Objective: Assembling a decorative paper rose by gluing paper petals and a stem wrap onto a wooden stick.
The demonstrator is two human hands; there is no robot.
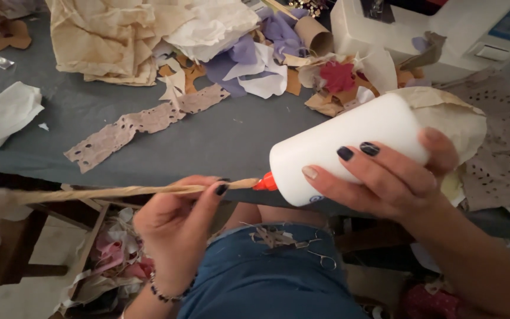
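Note:
My right hand [394, 177] grips a white glue bottle [340, 145] tilted down to the left, its orange nozzle [265, 182] touching the right end of a thin twisted paper stick [125, 191]. My left hand [178, 227] pinches that tan stick near its right end, thumb and forefinger closed around it; the stick runs leftward and blurs at the frame's left edge. Both hands hover just off the near edge of the grey table [219, 139], above my lap in frayed blue denim shorts [261, 277].
Torn paper scraps in tan, purple, white and red [255, 59] litter the table's far side, with a cardboard tube [315, 34], a perforated paper strip [143, 121] and a white machine [432, 29] at back right. A wooden crate of scraps [107, 254] sits on the floor at left.

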